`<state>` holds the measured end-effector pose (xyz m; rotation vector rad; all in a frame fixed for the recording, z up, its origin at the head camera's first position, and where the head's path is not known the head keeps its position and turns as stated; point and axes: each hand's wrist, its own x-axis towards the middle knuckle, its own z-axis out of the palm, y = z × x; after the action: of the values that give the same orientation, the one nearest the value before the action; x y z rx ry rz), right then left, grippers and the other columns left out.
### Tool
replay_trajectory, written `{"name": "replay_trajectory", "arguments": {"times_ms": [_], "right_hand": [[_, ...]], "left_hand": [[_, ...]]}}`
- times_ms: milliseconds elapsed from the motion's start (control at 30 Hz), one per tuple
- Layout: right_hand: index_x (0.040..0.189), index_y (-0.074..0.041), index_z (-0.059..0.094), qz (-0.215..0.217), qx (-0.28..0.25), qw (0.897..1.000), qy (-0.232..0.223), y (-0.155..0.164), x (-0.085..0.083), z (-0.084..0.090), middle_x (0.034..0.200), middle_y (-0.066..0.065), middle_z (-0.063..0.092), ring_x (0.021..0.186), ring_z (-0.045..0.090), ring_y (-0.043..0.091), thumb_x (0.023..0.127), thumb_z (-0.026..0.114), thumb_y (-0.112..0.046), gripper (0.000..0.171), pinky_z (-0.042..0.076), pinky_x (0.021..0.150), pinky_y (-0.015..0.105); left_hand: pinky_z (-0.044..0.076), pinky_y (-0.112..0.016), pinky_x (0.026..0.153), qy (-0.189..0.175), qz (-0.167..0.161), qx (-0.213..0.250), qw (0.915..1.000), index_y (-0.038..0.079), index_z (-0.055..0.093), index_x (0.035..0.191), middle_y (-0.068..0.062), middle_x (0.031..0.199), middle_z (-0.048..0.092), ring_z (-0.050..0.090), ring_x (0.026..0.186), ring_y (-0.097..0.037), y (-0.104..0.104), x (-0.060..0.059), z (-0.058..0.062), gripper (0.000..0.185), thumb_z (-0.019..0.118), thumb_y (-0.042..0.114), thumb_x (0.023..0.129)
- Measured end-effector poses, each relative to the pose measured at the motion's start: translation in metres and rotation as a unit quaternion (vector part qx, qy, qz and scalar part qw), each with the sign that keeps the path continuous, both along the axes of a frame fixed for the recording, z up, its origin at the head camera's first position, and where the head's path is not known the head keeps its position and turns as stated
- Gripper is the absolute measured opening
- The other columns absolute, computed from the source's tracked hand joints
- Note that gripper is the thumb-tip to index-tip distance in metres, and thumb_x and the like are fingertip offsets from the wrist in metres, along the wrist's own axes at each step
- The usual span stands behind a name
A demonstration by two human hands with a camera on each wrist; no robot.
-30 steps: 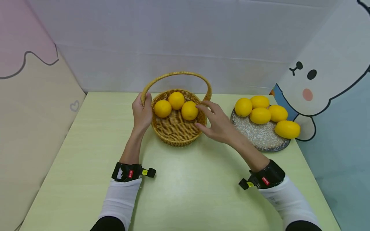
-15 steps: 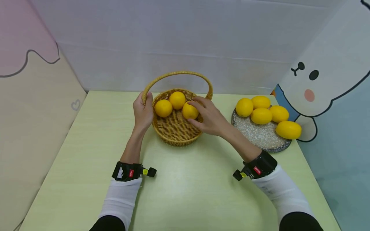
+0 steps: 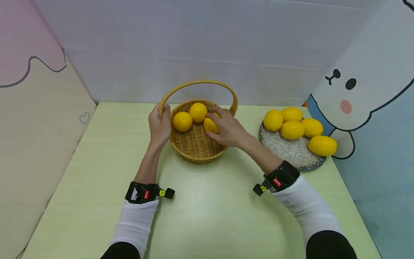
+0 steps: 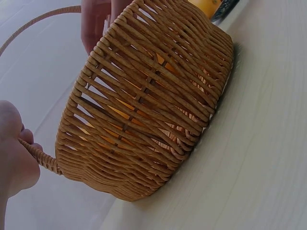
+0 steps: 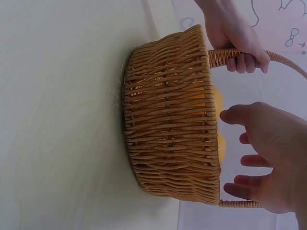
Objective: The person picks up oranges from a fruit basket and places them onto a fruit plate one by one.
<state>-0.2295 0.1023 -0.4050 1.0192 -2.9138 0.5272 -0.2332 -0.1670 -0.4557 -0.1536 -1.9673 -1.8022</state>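
Observation:
A round wicker basket (image 3: 194, 154) with a tall hoop handle (image 3: 200, 82) stands on the pale green table and holds three lemons. My left hand (image 3: 159, 126) grips the handle where it meets the left rim; the left wrist view shows the palm (image 4: 14, 153) against that strand. My right hand (image 3: 217, 124) reaches into the basket from the right. Its fingers and thumb curl round the nearest lemon (image 3: 209, 126). The other two lemons (image 3: 182, 121) (image 3: 198, 112) lie untouched behind. In the right wrist view the fingers (image 5: 244, 160) arch just above the rim (image 5: 211, 143).
A speckled grey plate (image 3: 288, 151) with several more lemons (image 3: 292, 129) sits to the right of the basket. A cartoon bear panel (image 3: 355, 82) stands behind it. White walls close the table's back; a pink and beige panel (image 3: 38, 118) closes the left.
My right hand moved left from beside the basket's right rim, over the rim, and closed round the nearest lemon. My left hand stayed on the handle.

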Motion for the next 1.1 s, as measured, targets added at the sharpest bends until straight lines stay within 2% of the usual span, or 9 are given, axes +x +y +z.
{"name": "replay_trajectory", "arguments": {"times_ms": [367, 633, 1100], "right_hand": [[0.155, -0.008, 0.063, -0.016, 0.088, 0.996, -0.009, -0.013, -0.010, -0.005, 0.173, 0.024, 0.046, 0.157, 0.050, 0.048, 0.108, 0.078, -0.033, 0.056, 0.054, 0.123, 0.060], [0.152, -0.010, 0.066, -0.014, 0.136, 0.991, 0.005, -0.018, -0.014, -0.008, 0.166, 0.024, 0.052, 0.145, 0.058, 0.048, 0.105, 0.082, -0.029, 0.054, 0.062, 0.109, 0.057], [0.153, -0.012, 0.063, -0.011, 0.184, 0.982, 0.045, -0.023, -0.021, -0.016, 0.160, 0.026, 0.056, 0.125, 0.065, 0.049, 0.105, 0.081, -0.024, 0.053, 0.065, 0.095, 0.054]], "left_hand": [[0.020, -0.021, 0.049, -0.003, 0.000, 0.001, 1.0000, 0.019, 0.048, 0.084, 0.013, 0.065, 0.035, 0.029, 0.054, -0.005, 0.000, 0.000, 0.000, 0.040, 0.055, 0.034, 0.121], [0.020, -0.021, 0.050, -0.002, 0.006, -0.005, 1.0000, 0.019, 0.047, 0.083, 0.013, 0.065, 0.035, 0.029, 0.054, -0.006, -0.001, -0.001, -0.001, 0.041, 0.055, 0.034, 0.121], [0.020, -0.021, 0.050, 0.003, 0.005, -0.008, 0.9999, 0.018, 0.046, 0.083, 0.012, 0.065, 0.035, 0.028, 0.054, -0.005, 0.000, -0.001, 0.000, 0.041, 0.054, 0.032, 0.121]]}}
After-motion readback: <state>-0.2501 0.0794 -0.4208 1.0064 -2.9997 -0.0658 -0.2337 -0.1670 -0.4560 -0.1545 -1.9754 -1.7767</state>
